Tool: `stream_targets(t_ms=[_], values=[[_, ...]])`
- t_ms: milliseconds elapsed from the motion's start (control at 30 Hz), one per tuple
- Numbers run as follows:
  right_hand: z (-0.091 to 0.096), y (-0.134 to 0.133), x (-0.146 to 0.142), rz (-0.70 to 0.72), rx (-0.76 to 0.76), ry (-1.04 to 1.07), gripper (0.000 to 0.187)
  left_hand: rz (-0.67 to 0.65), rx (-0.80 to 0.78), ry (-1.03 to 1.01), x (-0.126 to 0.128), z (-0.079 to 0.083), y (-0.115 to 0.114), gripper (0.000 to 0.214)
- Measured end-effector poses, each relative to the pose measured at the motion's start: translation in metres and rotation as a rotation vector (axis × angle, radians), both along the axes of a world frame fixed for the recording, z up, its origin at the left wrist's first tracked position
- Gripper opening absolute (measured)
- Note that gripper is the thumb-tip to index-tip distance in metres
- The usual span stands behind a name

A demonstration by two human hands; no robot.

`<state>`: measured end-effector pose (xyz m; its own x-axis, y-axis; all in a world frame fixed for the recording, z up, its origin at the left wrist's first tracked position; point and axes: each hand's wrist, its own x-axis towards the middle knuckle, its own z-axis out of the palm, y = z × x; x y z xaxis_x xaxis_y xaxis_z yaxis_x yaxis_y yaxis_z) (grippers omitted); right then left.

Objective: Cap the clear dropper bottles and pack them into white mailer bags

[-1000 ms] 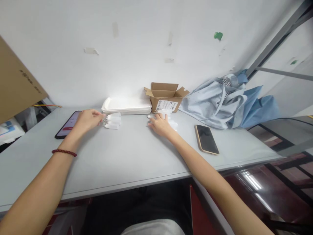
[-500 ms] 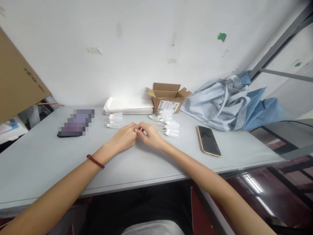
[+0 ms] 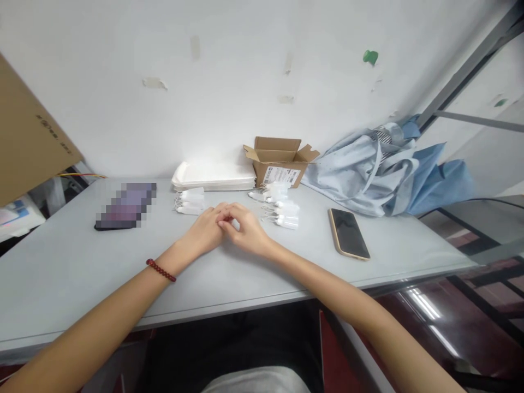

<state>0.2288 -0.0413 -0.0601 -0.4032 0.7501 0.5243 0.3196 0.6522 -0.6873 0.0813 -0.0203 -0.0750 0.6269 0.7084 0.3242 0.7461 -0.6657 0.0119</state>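
My left hand (image 3: 203, 231) and my right hand (image 3: 244, 227) meet at the middle of the grey table (image 3: 229, 267), fingertips pinched together and touching. What lies between the fingers is too small to make out. A small group of white tagged pieces (image 3: 189, 201) lies just beyond my left hand. A larger scatter of the same white pieces (image 3: 279, 207) lies beyond my right hand, in front of an open cardboard box (image 3: 279, 161). A red bead bracelet (image 3: 161, 270) circles my left wrist.
A stack of white trays (image 3: 213, 176) sits against the wall. One phone (image 3: 125, 206) lies at the left, another dark phone (image 3: 347, 233) at the right. Blue cloth (image 3: 385, 169) is heaped at the back right. A large cardboard sheet (image 3: 28, 142) leans at the left.
A second ago my hands were apart, the left at the left pile and the right at the right pile. Both came to the table's middle and now pinch together, shifted slightly left.
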Motion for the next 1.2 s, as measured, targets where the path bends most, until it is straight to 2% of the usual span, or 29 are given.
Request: stream_targets(t_ms=[200, 433, 533, 667, 767, 867, 1067, 1200], values=[[0.001, 0.003, 0.001, -0.128, -0.133, 0.007, 0.006, -0.026, 0.006, 0.072, 0.003, 0.006, -0.001, 0.023], [0.009, -0.001, -0.004, 0.077, -0.031, 0.045, 0.01, 0.06, -0.048, 0.0, 0.0, 0.007, 0.001, 0.02], [0.006, 0.016, 0.006, -0.05, 0.062, -0.037, 0.013, 0.044, 0.005, 0.08, 0.0, 0.011, 0.0, 0.025], [-0.008, 0.051, 0.037, -0.339, 0.175, -0.416, 0.026, 0.023, 0.078, 0.17, -0.003, 0.015, 0.0, 0.029], [-0.016, 0.066, 0.054, -0.475, 0.154, -0.696, 0.033, 0.032, 0.071, 0.165, -0.007, 0.015, 0.002, 0.029], [-0.019, 0.069, 0.059, -0.502, 0.115, -0.841, 0.037, 0.037, 0.051, 0.14, -0.01, 0.014, 0.004, 0.03], [-0.014, 0.063, 0.052, -0.522, 0.109, -0.873, 0.038, 0.037, -0.01, 0.05, -0.014, 0.013, 0.008, 0.032], [-0.007, 0.058, 0.05, -0.503, 0.109, -0.674, 0.029, 0.108, -0.1, -0.186, -0.014, 0.012, 0.009, 0.033]])
